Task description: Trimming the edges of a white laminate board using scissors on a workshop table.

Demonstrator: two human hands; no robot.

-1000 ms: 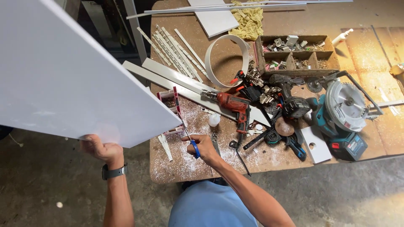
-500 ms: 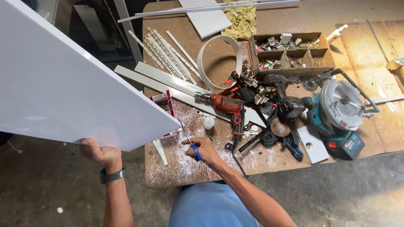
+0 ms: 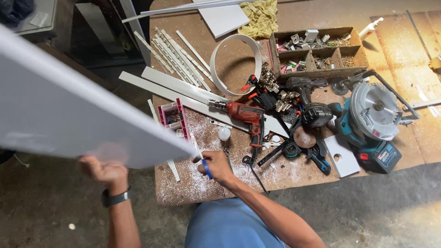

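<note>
Gripping white panel (image 3: 69, 119) | left hand (image 3: 104, 171) raised, blurred | right hand (image 3: 217, 165) probably pinching blue pen (image 3: 206, 171)

You see a plain white panel (image 3: 69, 115) against your left hand (image 3: 103, 170), whose wrist wears a dark grey watch (image 3: 115, 198). Your right hand (image 3: 218, 166) grips a blue pen (image 3: 206, 170). The brown workbench (image 3: 294, 14) is speckled with white dust. On it lie an orange-red drill (image 3: 243, 113), a teal and silver circular saw (image 3: 372, 121), a pink parts box (image 3: 173, 118), white strips (image 3: 177, 53) and a yellow rag (image 3: 262, 17). Your shirt (image 3: 227, 227) is blue.
</note>
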